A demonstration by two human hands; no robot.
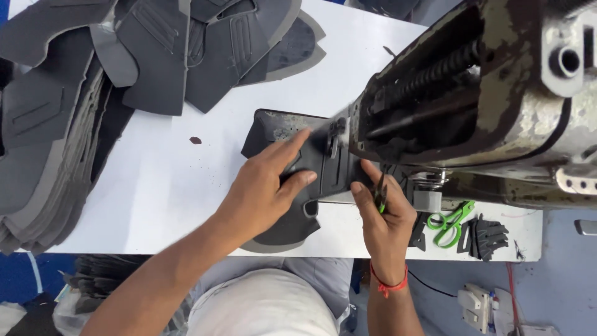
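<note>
My left hand (268, 183) lies flat, fingers spread, on a dark grey cut fabric piece (292, 224) that rests on the white table (168, 186) under the head of an old sewing machine (479, 93). My right hand (382, 218) presses the same piece's right edge near the needle area and grips a small green-handled thread snipper (380, 194) between its fingers. A red thread band circles my right wrist.
Tall stacks of grey and black cut pieces (56, 118) fill the table's left and back. Green-handled scissors (450, 221) and a small pile of dark parts (485, 235) lie at the right front edge. A white power strip (476, 305) sits on the floor.
</note>
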